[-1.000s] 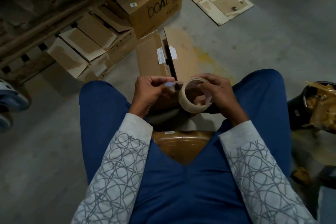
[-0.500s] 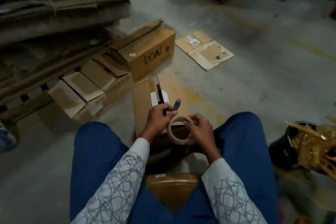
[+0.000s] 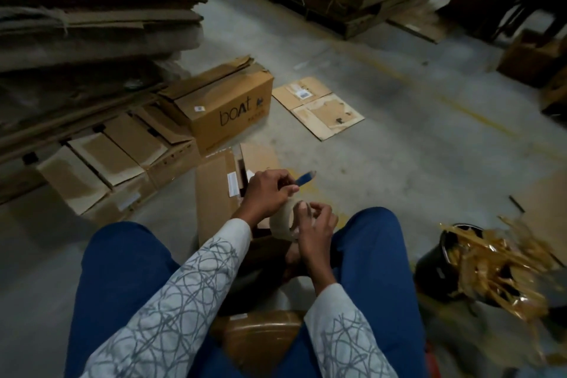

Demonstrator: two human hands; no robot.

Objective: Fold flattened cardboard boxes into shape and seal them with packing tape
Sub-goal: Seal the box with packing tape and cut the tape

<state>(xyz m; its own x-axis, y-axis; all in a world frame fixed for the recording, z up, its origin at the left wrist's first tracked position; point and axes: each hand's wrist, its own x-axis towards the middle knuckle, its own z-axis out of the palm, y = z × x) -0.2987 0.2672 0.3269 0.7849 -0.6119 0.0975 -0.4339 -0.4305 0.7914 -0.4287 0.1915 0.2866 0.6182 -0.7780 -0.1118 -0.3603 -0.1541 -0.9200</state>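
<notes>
Grips the tape roll (image 3: 280, 222) in the right hand (image 3: 316, 225), over the lap; pinches a blue cutter (image 3: 305, 178) in the left hand (image 3: 267, 193), just above. Risks nicking the right hand — from working the blade so near in dim light. Crowds a half-folded box (image 3: 214, 193) beside the left hand; finds open floor (image 3: 399, 147) beyond, with a bucket (image 3: 429, 267) well right.

Dusty grey concrete floor (image 3: 399, 169), with a faded yellow line (image 3: 478, 115) across the right side. Brown carton printed "boAt" (image 3: 227, 107) standing left of centre, two flat cardboard sheets (image 3: 317, 107) near it on the right. Row of open-flapped cartons (image 3: 116, 159) right up against its left side, tall stacks of flattened cardboard (image 3: 92, 24) behind those. Flattened carton (image 3: 214, 193) lying closest in. Black bucket (image 3: 435, 264) stuffed with crumpled brown tape scraps off to the right. Loaded pallets (image 3: 337, 0) way at the back.
</notes>
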